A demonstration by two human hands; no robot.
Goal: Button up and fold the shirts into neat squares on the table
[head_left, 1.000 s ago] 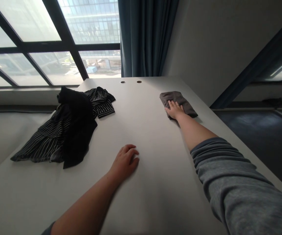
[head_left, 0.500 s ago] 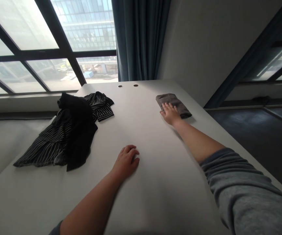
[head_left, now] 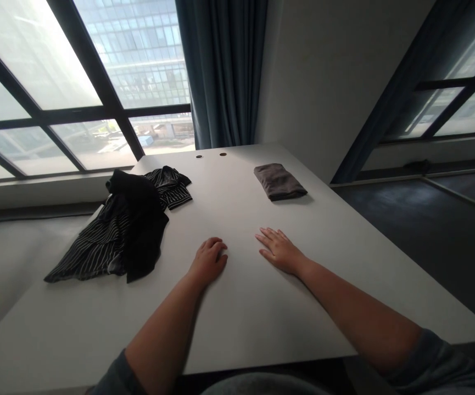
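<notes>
My left hand [head_left: 207, 262] rests on the white table [head_left: 237, 329] with its fingers loosely bent and apart, holding nothing. To its right, my right hand [head_left: 279, 250] lies palm down with fingers stretched out, also holding nothing. Beyond the right hand sits a folded grey-brown garment [head_left: 280, 182], flat and compact, apart from the fingers. Left of my left hand lies a loose heap of clothing: a black garment [head_left: 144, 230] on top of a black garment with white stripes [head_left: 93, 238]. The heap's folds hide where one piece ends and the other begins.
Two round cable holes [head_left: 223, 154] are set near the table's far edge. Behind it hang a blue curtain [head_left: 224, 71] and a large dark-framed window [head_left: 146, 55]. The heap reaches the table's left edge. Dark floor [head_left: 406, 230] shows on the right.
My right hand has come off the folded grey-brown garment and moved back towards me onto the bare table. My left hand stays about where it was. The view has shifted slightly.
</notes>
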